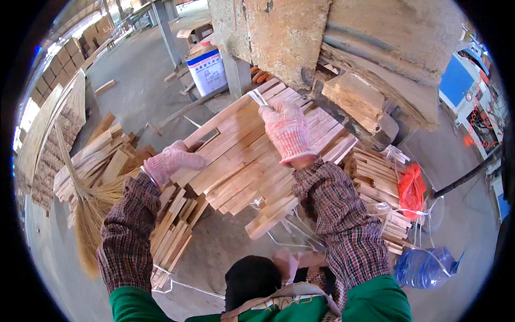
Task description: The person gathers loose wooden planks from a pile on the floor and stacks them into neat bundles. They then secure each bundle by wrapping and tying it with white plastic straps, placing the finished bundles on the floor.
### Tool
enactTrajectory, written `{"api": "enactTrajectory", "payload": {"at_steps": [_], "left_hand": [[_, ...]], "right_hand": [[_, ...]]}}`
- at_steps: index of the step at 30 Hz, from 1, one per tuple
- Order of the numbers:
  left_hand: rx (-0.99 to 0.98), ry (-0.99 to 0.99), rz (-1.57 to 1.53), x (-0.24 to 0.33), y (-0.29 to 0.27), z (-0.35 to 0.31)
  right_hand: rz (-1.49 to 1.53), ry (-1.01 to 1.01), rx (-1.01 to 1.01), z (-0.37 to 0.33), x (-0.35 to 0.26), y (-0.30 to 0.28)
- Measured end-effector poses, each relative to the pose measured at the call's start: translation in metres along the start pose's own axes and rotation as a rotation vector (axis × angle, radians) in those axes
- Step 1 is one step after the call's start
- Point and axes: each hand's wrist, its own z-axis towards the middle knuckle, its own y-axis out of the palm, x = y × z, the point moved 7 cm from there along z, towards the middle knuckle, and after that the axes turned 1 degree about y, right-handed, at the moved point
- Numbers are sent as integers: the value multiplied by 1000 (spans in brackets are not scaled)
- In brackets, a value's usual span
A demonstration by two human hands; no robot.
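A bundle of flat wooden slats (244, 155) lies across the middle of the view, tilted from lower right to upper left. My left hand (170, 160), in a pink knit glove, presses on the bundle's left edge. My right hand (286, 127), gloved the same way, rests on top of the slats near the far end and pinches a white plastic strap (258, 97) that sticks up there. Both forearms wear plaid sleeves.
More slat bundles lie at left (102, 155), lower left (174, 231) and right (383, 182). A straw broom (88, 214), a red bag (412, 188), a blue water bottle (426, 266), a white bucket (208, 70) and a concrete block (284, 37) surround them on the concrete floor.
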Motion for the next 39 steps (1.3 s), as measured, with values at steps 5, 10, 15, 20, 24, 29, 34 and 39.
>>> {"api": "enactTrajectory", "payload": {"at_steps": [5,10,15,20,24,29,34,39], "left_hand": [[93,-266,356,22,25,0],[199,-84,341,61,90,-56],[343,90,675,52,132,-68],[262,-26,686,62,158,-78],[285,53,617,57,172,-87],[337,71,708,5,215,-73],[410,-97,749,-119,220,-69],[462,50,724,-105,216,-71]], "right_hand": [[4,11,4,-1,45,-3],[508,202,14,-46,91,-8],[887,291,36,-93,128,-27],[830,232,56,-106,139,-52],[744,210,27,-111,141,-66],[1009,343,86,-132,208,-16],[538,336,-338,-148,229,46],[904,460,-218,-148,234,57]]}}
